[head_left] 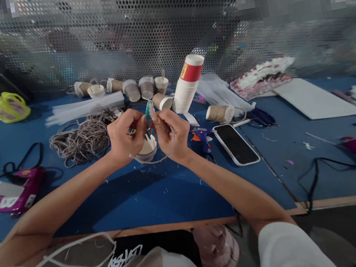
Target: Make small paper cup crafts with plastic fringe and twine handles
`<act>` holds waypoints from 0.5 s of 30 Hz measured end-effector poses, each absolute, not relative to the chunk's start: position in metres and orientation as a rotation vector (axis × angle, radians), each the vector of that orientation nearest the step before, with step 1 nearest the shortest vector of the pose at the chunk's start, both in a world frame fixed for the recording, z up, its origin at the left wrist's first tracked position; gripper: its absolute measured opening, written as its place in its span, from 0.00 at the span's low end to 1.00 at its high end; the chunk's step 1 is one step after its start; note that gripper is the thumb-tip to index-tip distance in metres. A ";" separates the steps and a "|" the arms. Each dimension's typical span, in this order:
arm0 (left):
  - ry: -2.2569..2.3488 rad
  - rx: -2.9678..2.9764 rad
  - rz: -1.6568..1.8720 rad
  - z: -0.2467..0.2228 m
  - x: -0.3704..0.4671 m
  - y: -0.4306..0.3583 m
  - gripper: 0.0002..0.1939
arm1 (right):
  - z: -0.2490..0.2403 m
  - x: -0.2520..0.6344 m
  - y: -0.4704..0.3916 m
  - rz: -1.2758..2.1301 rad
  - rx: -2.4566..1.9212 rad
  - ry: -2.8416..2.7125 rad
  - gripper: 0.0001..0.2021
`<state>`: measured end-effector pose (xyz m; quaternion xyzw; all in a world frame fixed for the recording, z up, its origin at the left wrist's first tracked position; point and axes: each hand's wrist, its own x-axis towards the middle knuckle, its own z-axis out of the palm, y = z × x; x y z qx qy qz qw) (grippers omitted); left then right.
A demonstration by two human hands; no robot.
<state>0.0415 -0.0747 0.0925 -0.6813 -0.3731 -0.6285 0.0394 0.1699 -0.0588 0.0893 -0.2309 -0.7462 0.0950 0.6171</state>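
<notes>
My left hand (128, 135) is closed in a pinch, with a small teal piece (147, 111) at its fingertips; its exact kind is too small to make out. Against it, the fingers of my right hand (174, 135) are pinched together, and what they hold is hidden. A thin cord (158, 160) hangs in a loop between the two hands. Directly below them stands a small paper cup (148, 150) with a pale inside, partly covered by my fingers. Behind the hands lies a twine-wrapped cup (162, 102) on its side.
Left of my hands lies a heap of grey cord (80, 140). A stack of paper cups (186, 84) leans behind my right hand. Nearby are a blue glue gun (202, 137), a phone (236, 144) and another twine-wrapped cup (220, 113). A perforated metal screen (161, 31) closes the back.
</notes>
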 end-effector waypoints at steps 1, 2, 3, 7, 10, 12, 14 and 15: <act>-1.149 -2.088 -1.931 0.092 0.042 -0.075 0.17 | 0.089 0.170 -0.059 0.221 -0.542 -1.720 0.14; -1.156 -2.091 -1.936 0.092 0.042 -0.075 0.17 | 0.089 0.170 -0.059 0.226 -0.554 -1.724 0.15; -1.161 -2.095 -1.944 0.092 0.041 -0.074 0.18 | 0.089 0.170 -0.059 0.232 -0.564 -1.725 0.15; -1.174 -2.135 -2.021 0.088 0.039 -0.072 0.18 | 0.090 0.170 -0.060 0.235 -0.570 -1.730 0.16; -1.128 -2.215 -2.159 0.085 0.037 -0.069 0.17 | 0.092 0.170 -0.060 0.237 -0.562 -1.717 0.15; -1.081 -2.240 -2.217 0.086 0.036 -0.067 0.18 | 0.093 0.171 -0.060 0.267 -0.572 -1.701 0.16; -1.112 -2.226 -2.205 0.088 0.036 -0.067 0.20 | 0.094 0.171 -0.059 0.319 -0.597 -1.705 0.18; -1.144 -2.214 -2.186 0.089 0.036 -0.068 0.20 | 0.094 0.171 -0.058 0.346 -0.605 -1.713 0.18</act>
